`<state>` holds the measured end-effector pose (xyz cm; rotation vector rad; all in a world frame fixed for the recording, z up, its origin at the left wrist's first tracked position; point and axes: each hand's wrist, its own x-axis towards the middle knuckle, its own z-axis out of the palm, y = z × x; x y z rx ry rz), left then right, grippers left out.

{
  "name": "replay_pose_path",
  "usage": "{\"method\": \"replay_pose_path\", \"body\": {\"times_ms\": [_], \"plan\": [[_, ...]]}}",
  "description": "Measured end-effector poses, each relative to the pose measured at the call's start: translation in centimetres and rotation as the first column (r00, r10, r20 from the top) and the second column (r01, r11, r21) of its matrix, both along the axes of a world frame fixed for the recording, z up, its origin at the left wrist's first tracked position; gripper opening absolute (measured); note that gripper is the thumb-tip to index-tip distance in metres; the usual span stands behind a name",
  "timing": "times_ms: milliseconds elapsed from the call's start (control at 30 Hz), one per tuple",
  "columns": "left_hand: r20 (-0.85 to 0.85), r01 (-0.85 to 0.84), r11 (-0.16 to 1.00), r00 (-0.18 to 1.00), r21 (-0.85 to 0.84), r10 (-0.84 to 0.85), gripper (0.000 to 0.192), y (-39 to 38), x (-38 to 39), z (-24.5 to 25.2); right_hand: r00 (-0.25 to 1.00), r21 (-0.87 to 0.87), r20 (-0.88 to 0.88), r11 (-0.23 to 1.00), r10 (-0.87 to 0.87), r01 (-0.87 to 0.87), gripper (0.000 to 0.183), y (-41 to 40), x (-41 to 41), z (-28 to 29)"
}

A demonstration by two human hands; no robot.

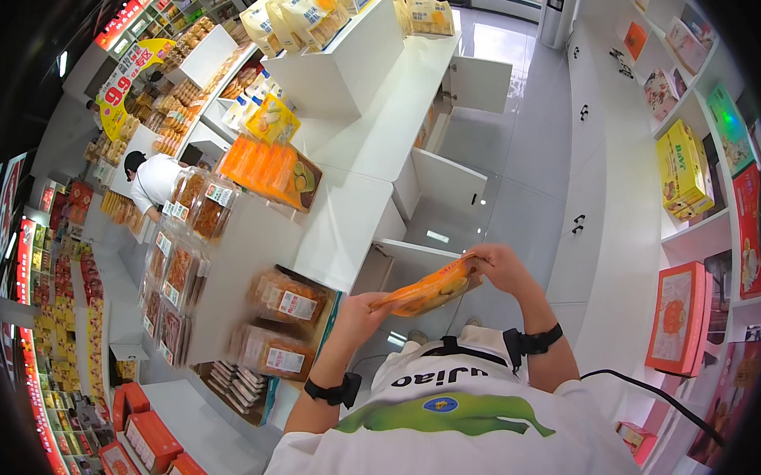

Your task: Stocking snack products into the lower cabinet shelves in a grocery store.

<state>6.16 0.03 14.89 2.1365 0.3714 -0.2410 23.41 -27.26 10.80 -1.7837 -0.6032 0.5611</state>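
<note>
An orange plastic snack bag [430,289] with printed fruit on it is stretched between my two hands, in front of my body. My left hand [362,316] pinches its left end, close to the counter edge. At the opposite, higher end, my right hand [498,267] grips the corner. Part of the bag's right end lies behind my right fingers. To the left of my left hand stands a cardboard display box [314,333] with clear packs of brown food [291,303].
A white counter [336,239] runs ahead, with orange bags in a carton [269,172]. Below it, cabinet doors [448,174] hang open over the tiled floor [529,142]. Gift boxes [686,170] fill shelves on the right. A co-worker in a white shirt [155,180] bends beyond the counter.
</note>
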Motion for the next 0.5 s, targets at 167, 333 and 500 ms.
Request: {"method": "replay_pose_path", "body": {"times_ms": [167, 333, 500], "plan": [[-0.029, 0.101, 0.985, 0.995, 0.141, -0.098, 0.034, -3.0, 1.0, -1.7, 0.979, 0.009, -0.2, 0.999, 0.05, -0.049, 0.021, -1.9, 1.6, -5.1], [-0.225, 0.192, 0.963, 0.963, 0.188, -0.149, 0.04, -4.5, 1.8, -6.6, 0.97, -0.059, -0.223, 0.992, 0.094, -0.11, 0.022, -1.9, 2.1, -9.6], [-0.35, 0.165, 0.981, 0.929, 0.102, -0.12, 0.03, -2.8, 2.3, -13.7, 0.94, -0.072, -0.338, 0.994, 0.049, -0.078, 0.022, 0.3, 2.0, -14.5]]}}
